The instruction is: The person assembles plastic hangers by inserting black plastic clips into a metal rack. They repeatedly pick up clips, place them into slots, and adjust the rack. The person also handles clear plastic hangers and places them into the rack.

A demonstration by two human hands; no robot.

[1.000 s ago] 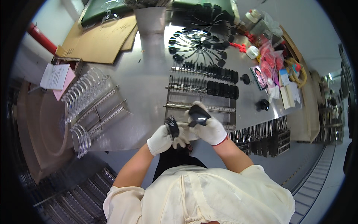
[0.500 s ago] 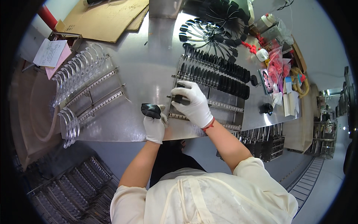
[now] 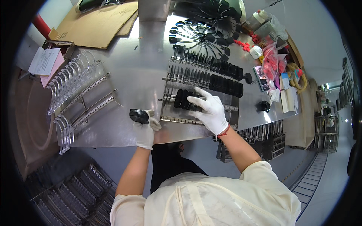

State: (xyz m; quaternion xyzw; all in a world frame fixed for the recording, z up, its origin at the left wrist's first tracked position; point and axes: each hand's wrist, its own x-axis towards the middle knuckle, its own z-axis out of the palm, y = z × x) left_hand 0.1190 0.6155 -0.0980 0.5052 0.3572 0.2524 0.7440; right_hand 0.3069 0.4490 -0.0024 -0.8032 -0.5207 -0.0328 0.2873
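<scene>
My left hand (image 3: 145, 129), in a white glove, is closed around a stack of glossy black oval pieces (image 3: 139, 116) and holds it above the table's front edge. My right hand (image 3: 210, 112), also gloved, reaches over the metal rack (image 3: 181, 120) with its fingers apart. Its fingertips are beside a short row of black oval pieces (image 3: 181, 99) standing in a slotted bar; whether they touch is unclear. Behind them, two longer rows of black pieces (image 3: 226, 86) stand upright in the same rack.
Clear curved pieces (image 3: 67, 81) stand in another slotted rack (image 3: 87, 116) at left. Black parts on thin spokes (image 3: 203, 37) lie at the back. Cardboard (image 3: 94, 23), a notebook (image 3: 44, 61) and red items in plastic bags (image 3: 270, 64) surround the steel table (image 3: 130, 81).
My right hand has opened and drawn back to the right, leaving several black oval pieces visible in the rack's third row. The whole view has shifted slightly; my left hand still holds its stack.
</scene>
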